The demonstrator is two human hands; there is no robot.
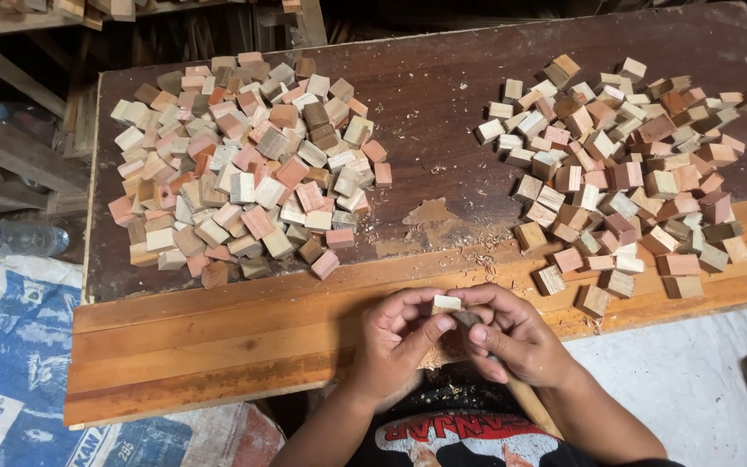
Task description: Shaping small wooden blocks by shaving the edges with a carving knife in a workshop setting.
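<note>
Left to right: a heap of small wooden blocks point(248, 164), too many to count, fills the worktop's point(443, 104) far-left area. At the near edge, the left hand point(399, 342) pinches one pale wooden block point(447, 303) between thumb and fingers; the right hand point(512, 337), touching it, grips one tool with a wooden handle point(531, 405) running toward the body. A second heap point(624, 173) lies far right.

Small pale wooden block point(447, 303) pinched between fingers point(425, 331)
</note>
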